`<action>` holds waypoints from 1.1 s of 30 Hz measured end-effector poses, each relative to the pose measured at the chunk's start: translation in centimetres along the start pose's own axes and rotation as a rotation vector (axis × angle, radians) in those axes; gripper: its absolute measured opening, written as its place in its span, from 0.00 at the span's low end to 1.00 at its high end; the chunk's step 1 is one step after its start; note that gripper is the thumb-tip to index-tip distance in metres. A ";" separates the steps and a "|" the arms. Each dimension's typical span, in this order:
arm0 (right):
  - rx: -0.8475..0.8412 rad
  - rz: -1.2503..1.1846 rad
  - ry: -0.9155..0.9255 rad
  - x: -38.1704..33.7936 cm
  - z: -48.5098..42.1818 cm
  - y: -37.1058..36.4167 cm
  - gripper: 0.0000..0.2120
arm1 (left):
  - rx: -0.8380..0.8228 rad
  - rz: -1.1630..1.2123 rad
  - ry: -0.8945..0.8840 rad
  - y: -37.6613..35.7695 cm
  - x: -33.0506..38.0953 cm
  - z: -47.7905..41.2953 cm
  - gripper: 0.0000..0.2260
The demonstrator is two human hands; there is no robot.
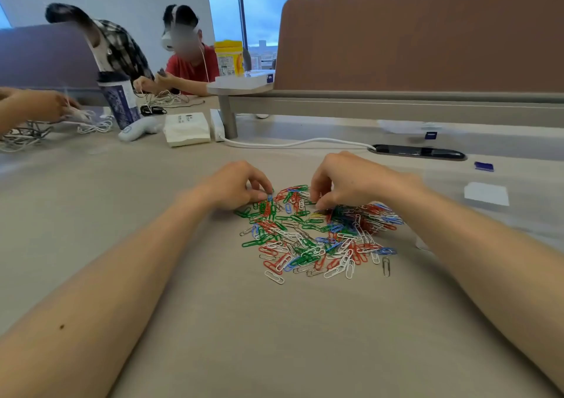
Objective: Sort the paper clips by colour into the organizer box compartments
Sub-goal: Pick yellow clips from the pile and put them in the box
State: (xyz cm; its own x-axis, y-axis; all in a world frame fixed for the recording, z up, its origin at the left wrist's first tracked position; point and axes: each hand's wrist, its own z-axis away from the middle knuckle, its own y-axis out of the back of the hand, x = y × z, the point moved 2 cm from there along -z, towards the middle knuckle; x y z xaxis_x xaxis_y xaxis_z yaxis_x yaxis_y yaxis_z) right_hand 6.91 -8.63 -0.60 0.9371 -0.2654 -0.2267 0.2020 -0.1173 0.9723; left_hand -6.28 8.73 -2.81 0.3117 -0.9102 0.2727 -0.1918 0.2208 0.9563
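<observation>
Mixed paper clips [317, 233] are heaped loose on the beige table [213, 321] at centre frame: red, green, blue, white and bare metal, with one yellow near the pile's top. The heap is densest at its upper right.

The left hand [235, 185] is set at the pile's upper left edge. A blue clip [269, 197] is pinched between thumb and forefinger, and the other fingers are curled under.

The right hand [351, 181] is placed over the pile's upper right, fingers bent down into the clips with the fingertips touching them. Whether a clip is actually gripped cannot be told.

No organizer box can be made out with certainty.

Writing:
- A yellow canister [229, 57] at upper centre carries a label, unreadable.
- A white box [186, 129] in the upper left has small dark print on top, too small to read.
- A blue patterned cup [117, 101] stands left of it; its text is not legible.

A white cable [293, 144] is run across the table to a black slot [418, 152] at right. A small blue card [484, 166] and a white slip [486, 194] lie at the right edge. A brown divider [427, 37] fills the upper right. Two people are seated in the upper left, handling white cords.
</observation>
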 end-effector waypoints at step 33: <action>0.127 -0.419 -0.107 -0.2 1.7 1.2 0.03 | 0.021 0.583 0.045 1.2 4.2 1.1 0.07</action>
State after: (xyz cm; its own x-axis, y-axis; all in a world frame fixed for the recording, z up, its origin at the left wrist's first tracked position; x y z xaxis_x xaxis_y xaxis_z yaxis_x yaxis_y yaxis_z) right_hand 6.52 -10.35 0.56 0.7459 -0.2663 -0.6104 0.5148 -0.3508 0.7822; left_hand -6.23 4.83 -0.67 0.1882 -0.6247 0.7579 -0.3615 0.6734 0.6448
